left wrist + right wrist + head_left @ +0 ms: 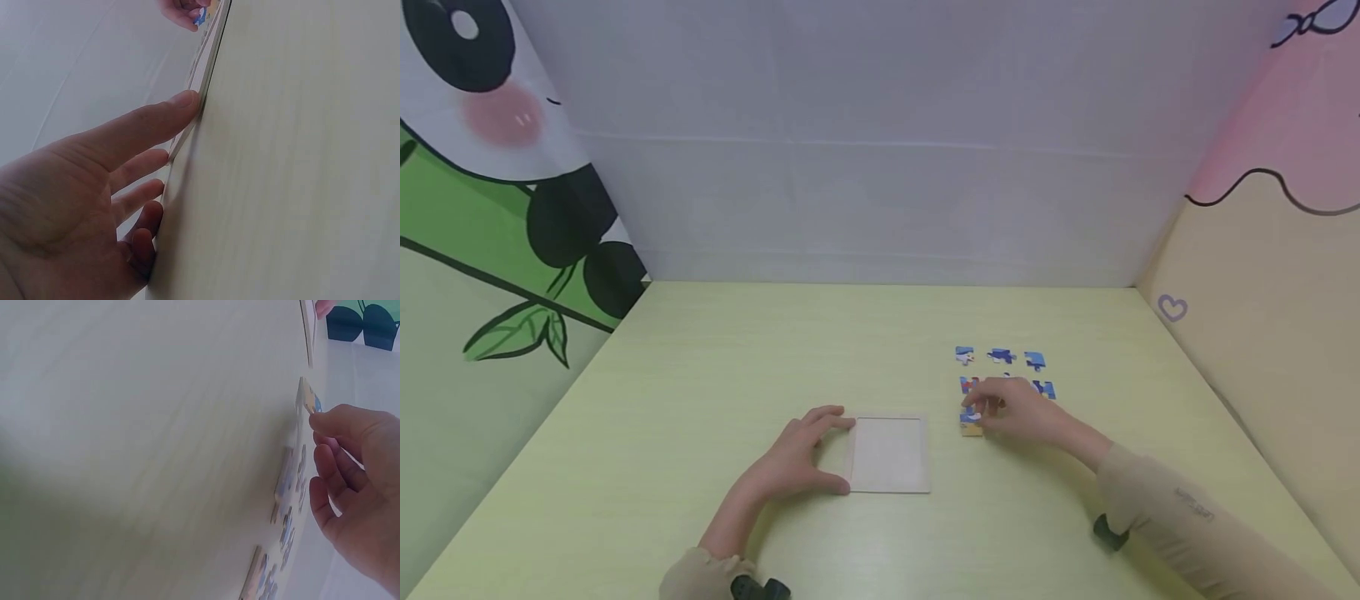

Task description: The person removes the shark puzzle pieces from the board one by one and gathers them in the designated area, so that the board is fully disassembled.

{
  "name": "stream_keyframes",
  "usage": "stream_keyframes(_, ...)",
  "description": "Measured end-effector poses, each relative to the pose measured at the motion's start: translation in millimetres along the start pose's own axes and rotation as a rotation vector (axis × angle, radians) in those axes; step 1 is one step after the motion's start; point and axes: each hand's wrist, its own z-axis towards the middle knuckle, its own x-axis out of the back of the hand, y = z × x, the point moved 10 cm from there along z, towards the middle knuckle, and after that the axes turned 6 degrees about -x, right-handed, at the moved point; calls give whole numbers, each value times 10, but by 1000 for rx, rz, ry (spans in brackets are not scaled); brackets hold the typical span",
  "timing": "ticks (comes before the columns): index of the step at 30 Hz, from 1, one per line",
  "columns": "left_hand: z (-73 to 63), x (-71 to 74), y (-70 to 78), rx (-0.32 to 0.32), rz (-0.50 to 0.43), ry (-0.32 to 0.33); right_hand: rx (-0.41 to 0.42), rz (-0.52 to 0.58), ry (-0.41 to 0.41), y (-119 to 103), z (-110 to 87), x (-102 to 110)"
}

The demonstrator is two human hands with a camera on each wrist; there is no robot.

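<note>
A flat, pale square puzzle tray (889, 455) with a thin raised rim lies on the table in the head view. My left hand (796, 457) is at its left side, thumb at the near corner and fingertips at the far one, the fingers loosely spread. To the right, my right hand (1018, 408) pinches a jigsaw piece (308, 397) in blue and sandy yellow between thumb and fingertips. In the right wrist view that piece stands tilted, close over the table. The right hand partly hides the nearby pieces.
Several blue jigsaw pieces lie in rows right of the tray, among them a far-row piece (1002, 356), a corner one (1035, 360) and a red-and-blue one (968, 384). A pale wall (880, 208) rises behind the table (737, 350), with printed panels at both sides.
</note>
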Motion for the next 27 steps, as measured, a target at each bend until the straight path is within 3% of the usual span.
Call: stream_keyframes(27,7,-9,-20,19,-26,-4,28,-7,-61,97,-8,-16)
